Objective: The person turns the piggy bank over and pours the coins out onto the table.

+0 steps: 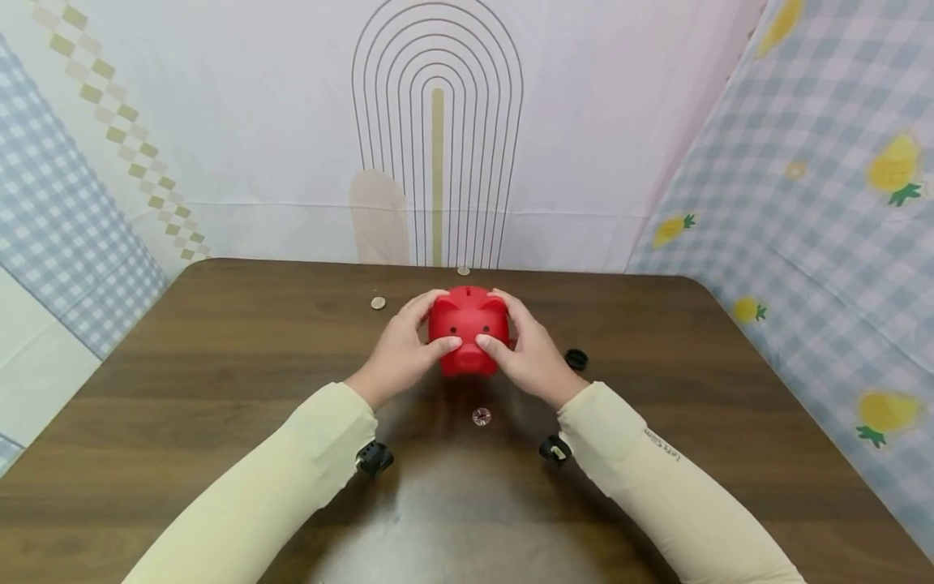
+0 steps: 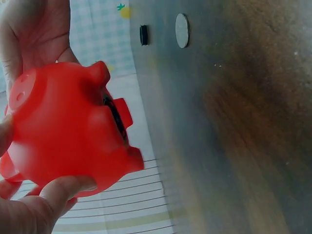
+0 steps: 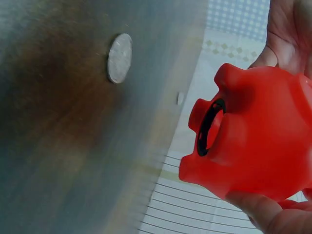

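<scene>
A red piggy bank [image 1: 469, 324] is held up off the table between both hands, its face toward me and its coin slot on top. My left hand [image 1: 405, 345] grips one side, thumb by the snout. From the other side my right hand [image 1: 531, 347] grips it, its thumb also near the snout. Both wrist views show a black-ringed opening [image 3: 210, 127] in the belly between the stubby feet. Below the bank a silver coin [image 1: 481, 417] lies on the table. To the right, behind my wrist, is a round black plug [image 1: 576, 359].
On the brown wooden table [image 1: 219, 422], one coin [image 1: 378, 303] lies left of the bank and another coin [image 1: 463, 271] near the back edge. Patterned cloth [image 1: 584, 122] hangs behind and at both sides.
</scene>
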Demonstrator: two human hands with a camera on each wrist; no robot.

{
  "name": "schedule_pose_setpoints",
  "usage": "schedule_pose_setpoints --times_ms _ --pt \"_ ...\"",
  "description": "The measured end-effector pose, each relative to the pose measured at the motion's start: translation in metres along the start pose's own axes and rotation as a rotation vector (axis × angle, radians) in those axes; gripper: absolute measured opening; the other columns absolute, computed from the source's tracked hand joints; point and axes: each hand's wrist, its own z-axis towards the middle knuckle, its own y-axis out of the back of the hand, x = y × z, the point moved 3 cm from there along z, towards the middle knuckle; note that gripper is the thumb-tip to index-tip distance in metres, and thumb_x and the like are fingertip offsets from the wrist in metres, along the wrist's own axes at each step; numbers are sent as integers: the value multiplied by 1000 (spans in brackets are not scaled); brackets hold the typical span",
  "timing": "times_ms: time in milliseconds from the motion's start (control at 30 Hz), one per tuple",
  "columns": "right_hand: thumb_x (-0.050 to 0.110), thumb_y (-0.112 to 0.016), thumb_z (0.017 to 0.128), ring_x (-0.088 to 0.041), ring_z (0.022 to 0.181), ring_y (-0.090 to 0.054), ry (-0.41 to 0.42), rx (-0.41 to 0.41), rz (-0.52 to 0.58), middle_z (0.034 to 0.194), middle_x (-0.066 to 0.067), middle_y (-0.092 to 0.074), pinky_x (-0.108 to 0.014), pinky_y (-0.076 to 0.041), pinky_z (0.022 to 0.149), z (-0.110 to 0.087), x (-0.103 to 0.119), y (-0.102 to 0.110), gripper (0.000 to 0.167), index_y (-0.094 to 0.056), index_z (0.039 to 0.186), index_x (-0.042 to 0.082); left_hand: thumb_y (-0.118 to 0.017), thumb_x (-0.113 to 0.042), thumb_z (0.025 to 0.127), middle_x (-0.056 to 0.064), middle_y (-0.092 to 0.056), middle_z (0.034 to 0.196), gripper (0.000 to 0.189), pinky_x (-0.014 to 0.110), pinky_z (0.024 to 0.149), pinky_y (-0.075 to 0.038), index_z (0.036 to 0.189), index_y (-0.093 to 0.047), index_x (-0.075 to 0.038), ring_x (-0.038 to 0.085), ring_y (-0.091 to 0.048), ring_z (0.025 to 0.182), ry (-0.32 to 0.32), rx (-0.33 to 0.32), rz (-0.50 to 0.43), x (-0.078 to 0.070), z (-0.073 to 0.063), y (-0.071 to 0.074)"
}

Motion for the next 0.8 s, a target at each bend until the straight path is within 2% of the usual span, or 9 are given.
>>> schedule_pose_setpoints --times_ms 33,167,233,300,433,533,600,667,800 --pt "9 -66 90 -33 120 -51 58 -14 -8 144 -14 -42 -45 -54 89 0 3 1 65 -33 146 5 -73 -3 83 14 -46 141 62 42 96 -50 138 -46 -2 29 -49 125 -42 -17 2 -3 -2 1" --pt "2 -70 84 -33 128 -43 365 -106 -70 152 -16 -31 -48 -51 92 -6 18 5 67 -35 141 -2 -75 1 80 16 -38 147 63 44 91 -52 136 -46 2 31 -41 132 -292 -79 31 -22 -10 7" --pt "2 -70 83 -31 128 -43 392 -122 -95 151 -17 -32 -48 -51 93 -6 21 6 68 -34 141 -3 -74 2 80 17 -38 147 62 44 93 -51 135 -45 3 31 -39 132 -322 -80 41 -23 -9 7" --pt "6 -69 86 -31 125 -46 277 -79 -93 146 -17 -38 -47 -52 91 -4 16 3 67 -33 143 -1 -73 1 81 17 -42 142 61 44 96 -49 135 -46 2 31 -41 131 -242 -43 34 -16 -6 5" --pt "14 -65 92 -32 118 -53 -40 36 -67 138 -16 -47 -45 -54 89 3 -1 -3 66 -30 147 4 -72 -3 84 17 -50 134 58 43 103 -44 137 -46 0 31 -50 124 14 28 10 7 3 0" --pt "15 -65 92 -33 119 -52 -118 62 -53 137 -16 -48 -46 -53 91 5 -8 -5 64 -32 146 5 -71 -5 85 16 -53 133 57 43 103 -44 137 -47 -3 32 -51 124 101 55 -10 13 5 -2" --pt "16 -64 93 -33 118 -52 -98 51 -54 135 -15 -49 -46 -53 91 6 -8 -5 61 -34 144 6 -71 -5 85 15 -54 131 56 43 101 -46 136 -48 -4 32 -51 124 102 48 -19 12 4 -2" --pt "14 -65 92 -31 118 -52 -5 15 -50 138 -14 -47 -45 -53 91 5 -5 -4 60 -35 144 5 -71 -3 85 15 -51 135 56 43 100 -47 136 -48 -3 31 -49 125 24 23 -8 5 1 0" --pt "3 -69 85 -34 126 -45 333 -104 -65 150 -17 -33 -48 -52 90 -4 13 1 67 -34 141 -2 -73 0 82 17 -40 145 60 45 96 -49 135 -45 1 31 -39 133 -283 -49 80 -19 -9 8"
